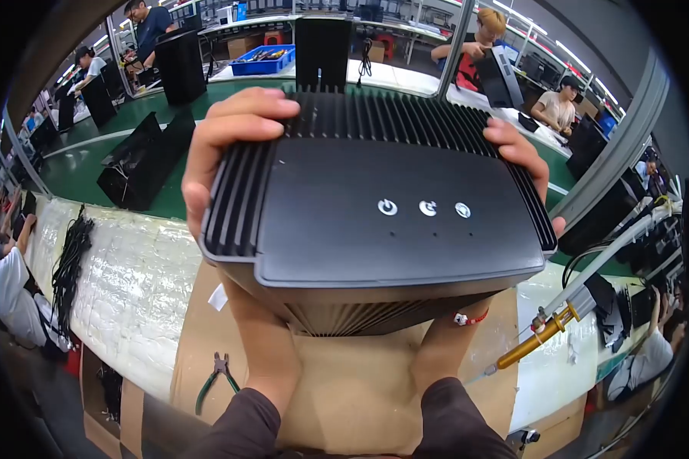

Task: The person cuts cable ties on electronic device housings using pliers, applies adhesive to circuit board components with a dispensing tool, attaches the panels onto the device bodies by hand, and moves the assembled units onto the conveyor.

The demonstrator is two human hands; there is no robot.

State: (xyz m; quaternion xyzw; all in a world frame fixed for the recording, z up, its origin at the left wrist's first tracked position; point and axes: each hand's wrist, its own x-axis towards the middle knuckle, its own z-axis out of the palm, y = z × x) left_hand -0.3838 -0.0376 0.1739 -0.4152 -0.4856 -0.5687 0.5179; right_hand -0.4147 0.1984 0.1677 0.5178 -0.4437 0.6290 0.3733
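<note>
A large black finned case (398, 206) fills the centre, its flat top panel facing me with three round white icons and small holes below them. My left hand (233, 134) grips its left side, fingers curled over the ribbed far edge. On the right side my right hand (522, 157) holds the case, fingertips over the fins; the rest of that hand is mostly hidden behind it. Both forearms pass under the case. A red bracelet (471, 317) is on the right wrist. Pliers with green handles (220, 375) lie on the brown cardboard (344, 390) beside the left forearm.
A gold dispensing tool (540, 336) hangs at the right near a metal post (628, 138). Black cables (73, 260) lie at the left. An open black housing (142, 164) is on the green belt (69, 172). Beyond are a blue tray (262, 63) and several people.
</note>
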